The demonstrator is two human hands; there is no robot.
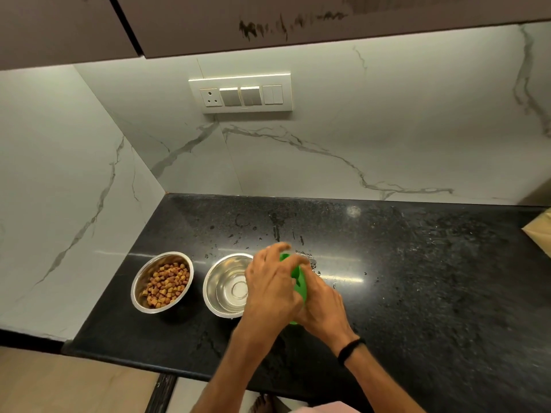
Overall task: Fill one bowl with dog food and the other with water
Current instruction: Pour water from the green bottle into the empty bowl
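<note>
kibble bowl (146, 272) full; second bowl (219, 274) just right of it.
right hand (323, 307) grips green bottle (299, 283) beside second bowl; left hand (271, 283) curls over its top, likely working the cap.

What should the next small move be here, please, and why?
Probably twist open the green bottle, ready to pour: the left hand grips its top, the right hand its body, the near bowl looks empty, and the other bowl already holds kibble.
</note>
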